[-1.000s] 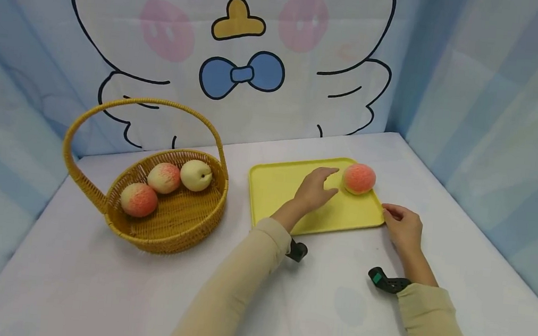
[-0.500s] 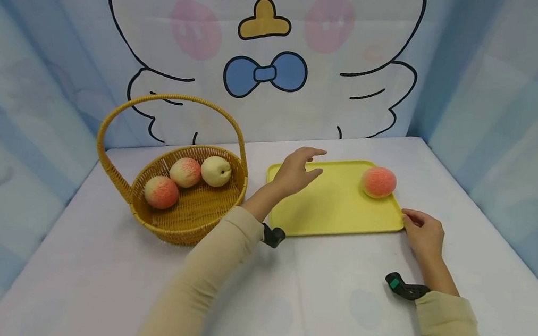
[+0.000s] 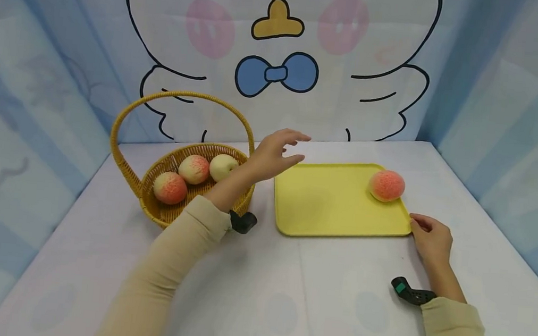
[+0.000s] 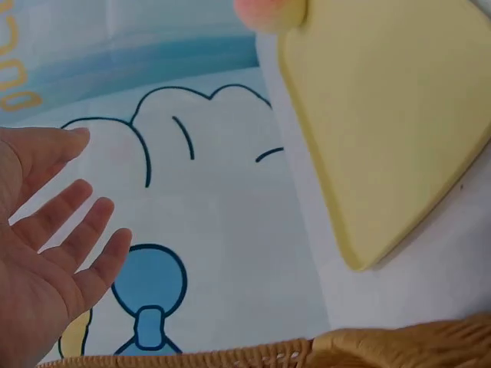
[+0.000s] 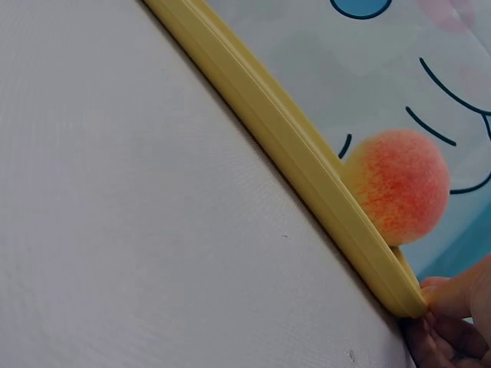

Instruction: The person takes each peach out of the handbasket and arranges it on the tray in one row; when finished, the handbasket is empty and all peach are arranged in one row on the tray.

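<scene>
Three fruits lie in the basket [image 3: 150, 208] in the head view: two peaches [image 3: 169, 187] and a pale one [image 3: 223, 167] at the back. The left hand [image 3: 270, 155] hangs in the air between the basket's handle and the tray [image 3: 328, 205], fingers straight and loosely spread, holding nothing. On the tray's far right corner sits a lone peach [image 3: 386, 186]. The right hand [image 3: 428, 238] rests on the worktop [image 3: 315, 300] at the tray's near right corner, its fingertips touching the rim. A cartoon chick backdrop [image 3: 278, 57] stands behind.

From the left wrist, the left hand [image 4: 46, 245] shows its palm with fingers spread apart and nothing in it. Below it runs the basket's woven rim [image 4: 322, 353]; to the right lies the tray [image 4: 391, 115], with a blurred bit of the peach [image 4: 268, 11] at the top edge.

From the right wrist, the tray's rim [image 5: 307, 161] runs diagonally across the worktop [image 5: 138, 230], and the peach [image 5: 399, 184] rests just behind it. The right hand [image 5: 453, 322] shows only at the lower right corner, fingers against the tray's corner; whether they pinch the rim or merely press on it is hard to tell there.
</scene>
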Motion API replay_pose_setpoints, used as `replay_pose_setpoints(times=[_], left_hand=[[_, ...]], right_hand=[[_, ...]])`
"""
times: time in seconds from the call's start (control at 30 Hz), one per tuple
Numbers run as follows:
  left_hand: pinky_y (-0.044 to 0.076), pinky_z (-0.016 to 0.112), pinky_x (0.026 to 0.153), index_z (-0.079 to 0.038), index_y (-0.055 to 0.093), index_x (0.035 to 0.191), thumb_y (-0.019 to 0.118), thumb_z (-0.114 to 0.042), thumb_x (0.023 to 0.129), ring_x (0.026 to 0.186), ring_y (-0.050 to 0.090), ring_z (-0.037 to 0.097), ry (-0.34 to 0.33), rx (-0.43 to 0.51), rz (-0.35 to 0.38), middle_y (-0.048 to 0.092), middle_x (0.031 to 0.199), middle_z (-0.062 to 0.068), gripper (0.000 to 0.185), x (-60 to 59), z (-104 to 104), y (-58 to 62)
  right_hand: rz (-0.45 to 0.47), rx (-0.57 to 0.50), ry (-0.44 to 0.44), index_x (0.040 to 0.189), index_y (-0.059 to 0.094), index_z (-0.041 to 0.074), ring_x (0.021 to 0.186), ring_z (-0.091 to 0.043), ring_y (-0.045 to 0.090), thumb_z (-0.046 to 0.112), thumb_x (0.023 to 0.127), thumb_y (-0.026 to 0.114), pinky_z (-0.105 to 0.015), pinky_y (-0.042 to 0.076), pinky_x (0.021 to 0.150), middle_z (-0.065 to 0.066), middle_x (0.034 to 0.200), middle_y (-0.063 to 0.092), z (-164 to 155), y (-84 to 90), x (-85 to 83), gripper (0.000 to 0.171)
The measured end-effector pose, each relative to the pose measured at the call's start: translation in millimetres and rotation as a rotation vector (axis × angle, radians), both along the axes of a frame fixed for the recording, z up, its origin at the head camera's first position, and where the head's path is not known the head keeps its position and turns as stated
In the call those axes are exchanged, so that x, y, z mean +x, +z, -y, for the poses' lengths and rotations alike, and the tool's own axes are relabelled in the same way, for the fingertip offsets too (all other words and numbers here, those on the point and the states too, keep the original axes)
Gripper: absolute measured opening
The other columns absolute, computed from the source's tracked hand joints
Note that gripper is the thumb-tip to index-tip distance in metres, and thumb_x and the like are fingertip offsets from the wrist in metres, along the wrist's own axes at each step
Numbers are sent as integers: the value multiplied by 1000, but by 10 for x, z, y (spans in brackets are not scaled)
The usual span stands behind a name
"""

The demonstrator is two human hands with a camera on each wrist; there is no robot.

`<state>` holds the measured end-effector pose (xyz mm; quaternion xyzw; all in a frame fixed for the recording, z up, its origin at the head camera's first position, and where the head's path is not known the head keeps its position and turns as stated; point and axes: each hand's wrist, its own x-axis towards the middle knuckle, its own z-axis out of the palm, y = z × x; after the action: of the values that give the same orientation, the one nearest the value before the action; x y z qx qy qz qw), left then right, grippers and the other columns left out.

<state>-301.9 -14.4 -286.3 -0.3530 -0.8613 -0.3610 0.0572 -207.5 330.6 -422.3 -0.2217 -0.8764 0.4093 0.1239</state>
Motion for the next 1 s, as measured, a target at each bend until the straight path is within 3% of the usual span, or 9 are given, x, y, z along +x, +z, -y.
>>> replay_pose_setpoints(times=[0.27,0.53,0.73,1.0], left_hand=[[44,35,90,-8,57,123,63,-11,88,111,50,19,-83,1,-24,53,124,5,36,27,410,249],[43,35,90,-8,56,123,64,-14,88,111,48,16,-137,-115,9,55,123,3,37,31,694,432],[41,41,94,-8,56,124,66,-15,86,110,49,18,-139,-136,130,55,122,3,39,-28,978,375],[40,45,94,-4,52,128,66,-16,86,116,46,26,-7,-81,244,50,128,11,46,-123,1222,188]], right_hand=[[-8,-11,5,120,57,-4,89,-16,48,15,94,48,-10,36,59,-20,112,57,4,-14,19,34],[-21,12,12,120,58,-4,88,-16,48,16,94,48,-10,36,61,-20,111,57,-31,-38,7,34],[-20,13,15,120,58,-4,89,-17,48,16,94,47,-10,36,61,-20,111,57,-21,-48,17,34],[-15,15,4,120,58,-4,92,-19,48,15,95,47,-10,36,62,-20,112,57,-30,-43,2,34]])
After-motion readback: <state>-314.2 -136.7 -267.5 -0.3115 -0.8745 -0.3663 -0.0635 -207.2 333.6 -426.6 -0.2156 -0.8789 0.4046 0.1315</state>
